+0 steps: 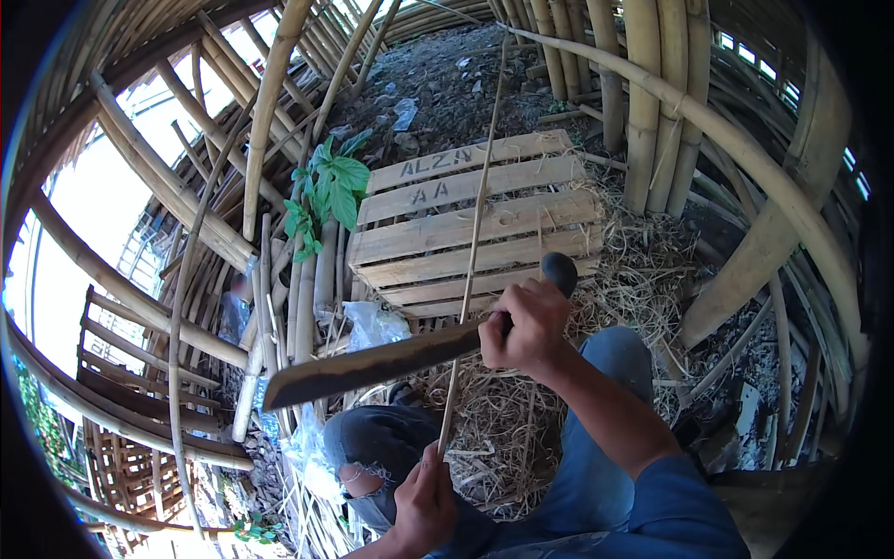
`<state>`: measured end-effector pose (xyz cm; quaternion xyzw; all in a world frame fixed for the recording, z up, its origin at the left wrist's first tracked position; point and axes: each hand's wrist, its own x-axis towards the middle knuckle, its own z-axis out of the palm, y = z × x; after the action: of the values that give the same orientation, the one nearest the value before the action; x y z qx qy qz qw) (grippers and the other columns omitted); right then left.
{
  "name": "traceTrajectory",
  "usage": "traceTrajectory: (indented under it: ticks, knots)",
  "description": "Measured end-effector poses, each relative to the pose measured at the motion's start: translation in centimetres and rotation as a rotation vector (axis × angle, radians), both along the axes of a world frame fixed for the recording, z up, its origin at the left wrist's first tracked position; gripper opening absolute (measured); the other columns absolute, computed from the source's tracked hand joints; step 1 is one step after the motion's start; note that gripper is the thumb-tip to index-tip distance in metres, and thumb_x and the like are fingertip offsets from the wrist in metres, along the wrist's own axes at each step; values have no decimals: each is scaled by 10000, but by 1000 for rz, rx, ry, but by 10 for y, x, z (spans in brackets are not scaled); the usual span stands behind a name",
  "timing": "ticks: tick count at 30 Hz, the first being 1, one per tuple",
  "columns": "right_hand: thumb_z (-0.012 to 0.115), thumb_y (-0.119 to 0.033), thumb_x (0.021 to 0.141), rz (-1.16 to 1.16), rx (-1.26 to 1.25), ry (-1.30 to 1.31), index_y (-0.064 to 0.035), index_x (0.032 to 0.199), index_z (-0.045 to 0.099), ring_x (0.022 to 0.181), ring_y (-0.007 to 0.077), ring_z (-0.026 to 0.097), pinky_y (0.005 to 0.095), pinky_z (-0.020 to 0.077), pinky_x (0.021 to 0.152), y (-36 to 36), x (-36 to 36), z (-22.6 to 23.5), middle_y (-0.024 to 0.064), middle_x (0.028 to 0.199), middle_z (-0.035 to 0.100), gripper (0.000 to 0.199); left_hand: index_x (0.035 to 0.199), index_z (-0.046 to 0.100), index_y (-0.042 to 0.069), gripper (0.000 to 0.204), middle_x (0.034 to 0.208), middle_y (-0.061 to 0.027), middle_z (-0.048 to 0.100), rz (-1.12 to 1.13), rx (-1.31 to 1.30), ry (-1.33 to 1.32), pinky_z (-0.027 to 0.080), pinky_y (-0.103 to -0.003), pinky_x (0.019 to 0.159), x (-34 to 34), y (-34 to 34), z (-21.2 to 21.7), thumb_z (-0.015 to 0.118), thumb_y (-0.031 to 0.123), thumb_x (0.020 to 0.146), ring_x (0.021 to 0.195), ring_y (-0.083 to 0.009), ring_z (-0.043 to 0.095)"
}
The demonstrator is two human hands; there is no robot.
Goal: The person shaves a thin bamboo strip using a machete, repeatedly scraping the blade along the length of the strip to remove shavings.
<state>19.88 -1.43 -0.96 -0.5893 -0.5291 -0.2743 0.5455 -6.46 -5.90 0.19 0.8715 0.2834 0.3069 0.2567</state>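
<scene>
My right hand (529, 321) is wrapped round the handle of a machete (363, 368), whose broad, dark blade extends to the left. Low in the view, my left hand (426, 503) grips the near end of a long, thin bamboo strip (480, 191). The strip rises away from me between my knees and over a slatted wooden crate (410, 233). In the picture the blade crosses the strip a short way above my left hand; whether the two touch I cannot tell.
Pale shavings (643, 289) cover the ground around the crate and between my legs. Bamboo poles (656, 102) stand at the right, and more bamboo forms a frame at the left. A leafy plant (340, 182) and clear plastic (372, 324) lie left of the crate.
</scene>
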Motion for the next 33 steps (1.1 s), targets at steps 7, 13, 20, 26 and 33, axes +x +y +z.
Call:
traceTrajectory:
  ticks: [7, 13, 20, 26, 33]
  knots:
    - [541, -57, 616, -203, 65, 44, -79, 604, 454, 449, 239, 486, 347, 386, 464, 3, 37, -8, 66, 518, 469, 90, 1295, 458, -15, 323, 697, 12, 347, 5, -24, -37, 305, -252, 480, -28, -20, -25, 434, -3, 974, 573, -105, 351]
    - [536, -58, 600, -10, 65, -36, -87, 603, 456, 442, 240, 480, 353, 374, 470, 3, 6, 0, 61, 514, 463, 85, 1266, 482, 7, 294, 702, 15, 410, 10, -293, 72, 315, -221, 504, -42, -16, -32, 466, 87, 983, 567, -105, 350]
    - [553, -90, 627, -327, 149, 13, -103, 587, 431, 392, 213, 446, 352, 361, 427, 5, 49, -5, 36, 471, 418, 129, 1257, 487, -6, 307, 725, -20, 492, 314, -1581, -453, 390, -243, 512, -45, -27, 0, 500, 98, 968, 596, -129, 465]
    - [538, -94, 610, -41, 141, -92, -111, 584, 421, 390, 216, 421, 344, 350, 429, 10, 11, -4, 41, 473, 411, 121, 1296, 440, -44, 397, 803, -70, 549, 142, -560, -15, 482, -308, 640, -49, -25, -17, 505, -21, 904, 685, -218, 549]
    - [554, -81, 633, -278, 127, 21, -97, 587, 438, 416, 225, 482, 342, 367, 414, 7, 44, -9, 62, 495, 452, 126, 1345, 409, -25, 509, 973, -126, 569, 33, -1046, -275, 468, -288, 661, -85, -21, -41, 497, -107, 851, 771, -213, 547]
